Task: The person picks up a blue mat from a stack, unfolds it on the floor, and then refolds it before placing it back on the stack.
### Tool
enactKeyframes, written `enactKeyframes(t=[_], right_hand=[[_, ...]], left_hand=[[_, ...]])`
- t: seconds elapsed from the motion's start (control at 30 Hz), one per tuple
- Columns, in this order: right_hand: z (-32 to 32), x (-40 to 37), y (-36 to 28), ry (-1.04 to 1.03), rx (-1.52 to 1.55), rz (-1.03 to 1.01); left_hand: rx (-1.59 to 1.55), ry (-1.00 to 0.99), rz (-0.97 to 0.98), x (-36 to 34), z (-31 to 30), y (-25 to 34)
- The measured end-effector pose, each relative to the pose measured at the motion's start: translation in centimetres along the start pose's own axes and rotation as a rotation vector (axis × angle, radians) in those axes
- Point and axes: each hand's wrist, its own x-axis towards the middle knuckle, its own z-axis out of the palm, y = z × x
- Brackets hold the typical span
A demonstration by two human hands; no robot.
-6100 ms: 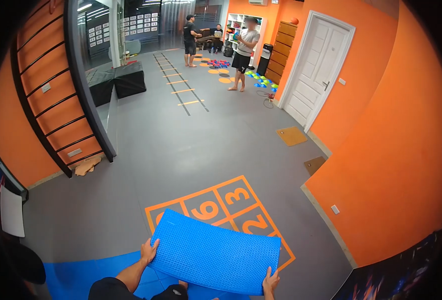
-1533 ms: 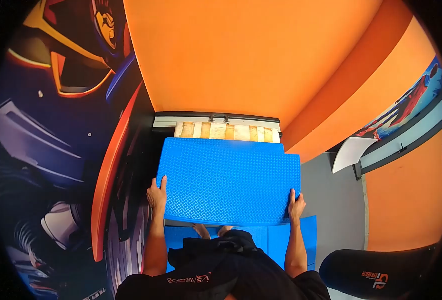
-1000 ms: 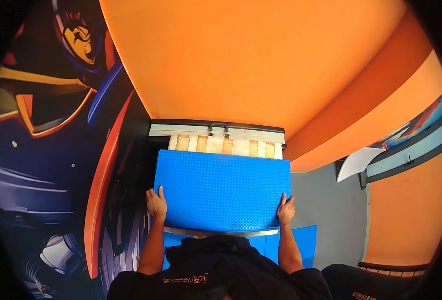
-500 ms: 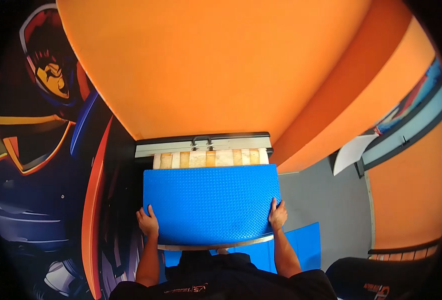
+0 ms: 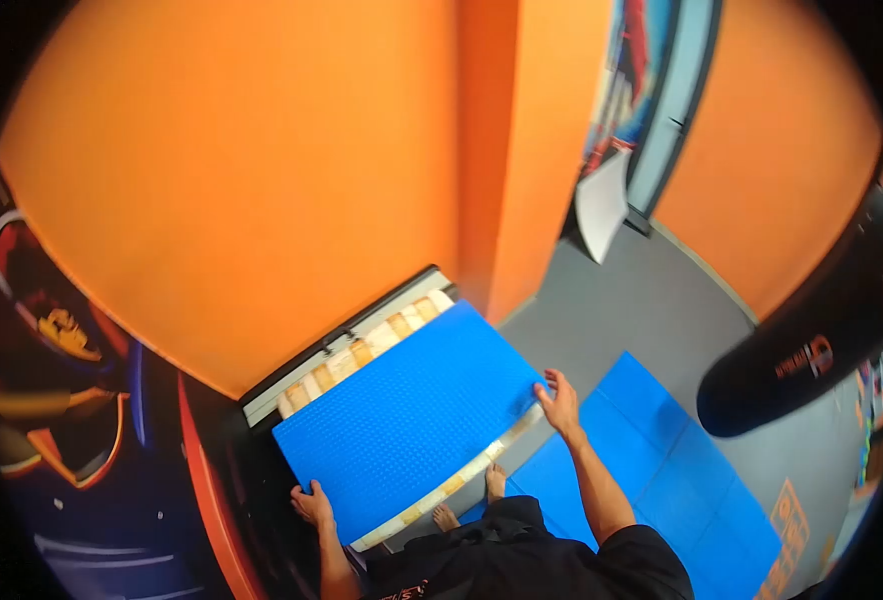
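A textured blue mat point(image 5: 412, 410) lies tilted in view on top of a stack of pale and yellow foam strips point(image 5: 362, 352), which show along its far and near edges. My left hand point(image 5: 314, 506) is at the mat's lower left edge, thumb on top and fingers over the side. At the right corner my right hand point(image 5: 559, 402) touches the mat with its thumb, the fingers apart and pointing up past the edge.
Blue floor mats point(image 5: 662, 470) cover the grey floor point(image 5: 622, 310) at the right. My bare feet point(image 5: 497, 482) stand below the stack. An orange wall point(image 5: 262, 180) rises behind it, a painted dark wall point(image 5: 92, 480) is on the left, and a black padded object point(image 5: 792, 370) is at right.
The view has turned to the right, so the stack now appears slanted and more floor mats show. My right hand's fingers have spread more at the mat's corner.
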Motion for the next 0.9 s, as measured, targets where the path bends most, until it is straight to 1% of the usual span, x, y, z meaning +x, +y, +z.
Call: enactKeyframes(t=[0.03,0.1,0.17,0.27,0.3,0.37,0.4,0.5,0.63,0.67,0.77,0.87,0.9], right_hand=[[-1.1,-2.8,0.3,0.011,-0.020,0.006],[-3.0,-9.0,1.5,0.027,-0.058,0.024],[-5.0,-15.2,2.9,0.030,-0.081,0.098],[-8.4,-22.8,4.7,0.098,-0.104,0.226],[-9.5,-25.3,5.2,0.132,-0.109,0.274],[-12.0,-29.3,5.4,0.262,-0.052,0.352],[-13.4,-31.1,5.6,0.327,-0.028,0.382],[-17.4,-36.4,6.9,0.505,-0.140,0.348],[-22.8,-43.6,7.5,0.708,-0.280,0.406],[-24.0,-45.6,8.2,0.744,-0.304,0.431],[-28.1,-52.3,11.1,0.850,-0.337,0.521],[-31.6,-58.5,13.5,0.966,-0.358,0.613],[-32.7,-60.3,14.2,1.008,-0.374,0.641]], left_hand=[[0.049,-0.010,0.038,-0.6,-0.7,1.0],[-0.010,0.038,0.337,-2.5,-0.8,4.6],[-0.054,0.105,0.642,-5.0,-0.4,8.5],[-0.364,-0.324,0.954,-8.6,3.0,12.5],[-0.344,-0.347,1.031,-10.7,3.4,13.9],[-0.313,-0.388,1.189,-16.0,4.0,16.3],[-0.325,-0.444,1.206,-18.4,4.7,17.1],[-0.336,-0.616,1.350,-26.9,4.9,19.8],[-0.468,-1.000,1.552,-39.4,3.7,21.4],[-0.444,-1.103,1.584,-42.6,3.5,21.5],[-0.394,-1.140,1.700,-52.9,2.9,20.2],[-0.364,-1.332,1.681,-62.2,2.5,18.8],[-0.364,-1.361,1.746,-65.4,2.3,18.4]])
